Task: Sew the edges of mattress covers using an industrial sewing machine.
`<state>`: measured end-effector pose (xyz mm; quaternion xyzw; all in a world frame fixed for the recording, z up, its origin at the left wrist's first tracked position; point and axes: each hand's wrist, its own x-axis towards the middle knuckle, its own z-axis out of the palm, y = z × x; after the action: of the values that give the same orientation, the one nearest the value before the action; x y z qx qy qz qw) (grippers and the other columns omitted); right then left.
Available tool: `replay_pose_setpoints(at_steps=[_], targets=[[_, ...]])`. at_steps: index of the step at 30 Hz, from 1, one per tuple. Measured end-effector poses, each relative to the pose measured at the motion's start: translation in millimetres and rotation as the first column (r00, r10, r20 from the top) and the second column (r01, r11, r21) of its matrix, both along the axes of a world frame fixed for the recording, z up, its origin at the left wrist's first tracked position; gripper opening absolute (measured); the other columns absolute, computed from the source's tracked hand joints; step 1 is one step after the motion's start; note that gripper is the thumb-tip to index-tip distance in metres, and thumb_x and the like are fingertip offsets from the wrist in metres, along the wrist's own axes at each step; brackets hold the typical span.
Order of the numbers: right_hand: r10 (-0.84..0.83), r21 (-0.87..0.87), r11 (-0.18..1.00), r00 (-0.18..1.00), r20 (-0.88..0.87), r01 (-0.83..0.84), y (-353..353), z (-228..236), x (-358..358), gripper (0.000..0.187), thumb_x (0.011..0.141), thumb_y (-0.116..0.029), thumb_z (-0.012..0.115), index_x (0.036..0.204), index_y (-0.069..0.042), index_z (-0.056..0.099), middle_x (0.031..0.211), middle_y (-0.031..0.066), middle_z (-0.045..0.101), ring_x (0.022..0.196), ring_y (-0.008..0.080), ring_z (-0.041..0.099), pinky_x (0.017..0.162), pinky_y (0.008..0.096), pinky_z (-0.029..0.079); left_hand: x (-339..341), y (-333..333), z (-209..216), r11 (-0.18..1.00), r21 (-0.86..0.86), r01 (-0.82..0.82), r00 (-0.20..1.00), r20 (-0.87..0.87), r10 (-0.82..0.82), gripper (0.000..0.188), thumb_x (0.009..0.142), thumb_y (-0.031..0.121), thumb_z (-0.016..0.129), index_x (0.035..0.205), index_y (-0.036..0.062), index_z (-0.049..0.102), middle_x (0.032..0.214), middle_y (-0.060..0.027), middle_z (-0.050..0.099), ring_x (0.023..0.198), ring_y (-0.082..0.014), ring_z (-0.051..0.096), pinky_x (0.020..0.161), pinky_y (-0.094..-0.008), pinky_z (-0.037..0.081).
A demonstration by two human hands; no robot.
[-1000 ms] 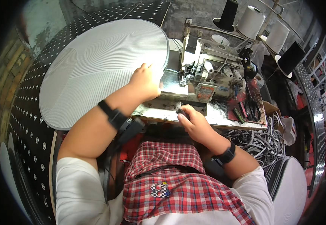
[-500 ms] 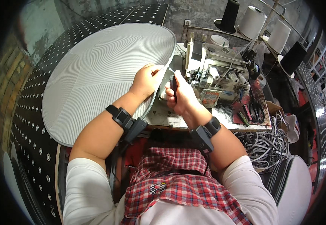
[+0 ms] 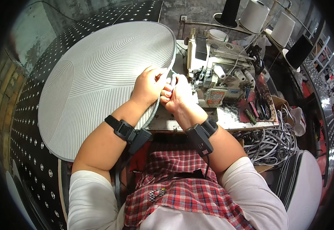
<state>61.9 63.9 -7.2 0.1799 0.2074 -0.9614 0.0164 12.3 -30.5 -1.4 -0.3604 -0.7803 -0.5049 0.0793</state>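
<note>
Centrally, my left hand [image 3: 144, 87] pinches the swirl-ribbed oval mat [image 3: 98, 69] by its rim [image 3: 151, 116]; my right hand [image 3: 182, 95] curls its fingers [image 3: 166, 93], contents unclear.

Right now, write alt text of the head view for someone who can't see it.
A person's left hand pinches the edge of a round grey mat while the right hand, close beside it, curls around a small, mostly hidden object. A sewing machine stands to the right, with thread cones beyond it and a tangle of strips below.
</note>
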Motion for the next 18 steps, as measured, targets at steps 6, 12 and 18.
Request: replay_pose_setpoints(at_steps=[6,12,18], targets=[[0.038,0.064,0.997,0.999,-0.025,-0.036,-2,11,5,0.034,0.083,-0.038,0.029,0.062,-0.013,0.039,0.044,-0.0032,0.029,0.034,0.0086,0.021,0.031,0.0229,0.016,-4,-2,-3,0.991,0.129,0.022,0.999,0.046,-0.028,0.011,0.079,0.003,0.053,0.088,-0.0028,0.057,0.075,-0.0062,0.054,0.06,-0.0113,0.056,0.055,-0.0218,0.045],[0.035,-0.036,0.999,0.998,-0.042,-0.037,0,1,2,0.033,0.083,-0.036,0.03,0.062,-0.013,0.039,0.044,-0.003,0.029,0.034,0.0088,0.021,0.031,0.0227,0.017,-1,0,-2,0.993,0.114,0.032,0.998,0.048,-0.037,0.012,0.078,0.002,0.053,0.087,-0.0028,0.057,0.076,-0.0064,0.055,0.062,-0.0119,0.056,0.057,-0.0229,0.045],[-0.014,-0.033,0.999,0.998,-0.059,0.012,-3,0,3,0.032,0.083,-0.036,0.032,0.062,-0.013,0.039,0.043,-0.0031,0.028,0.034,0.0086,0.02,0.031,0.0227,0.017,-3,-2,-2,1.0,0.027,-0.009,0.988,-0.154,0.013,0.012,0.078,0.002,0.052,0.088,-0.0025,0.057,0.075,-0.0064,0.054,0.06,-0.0117,0.056,0.056,-0.0227,0.045]])
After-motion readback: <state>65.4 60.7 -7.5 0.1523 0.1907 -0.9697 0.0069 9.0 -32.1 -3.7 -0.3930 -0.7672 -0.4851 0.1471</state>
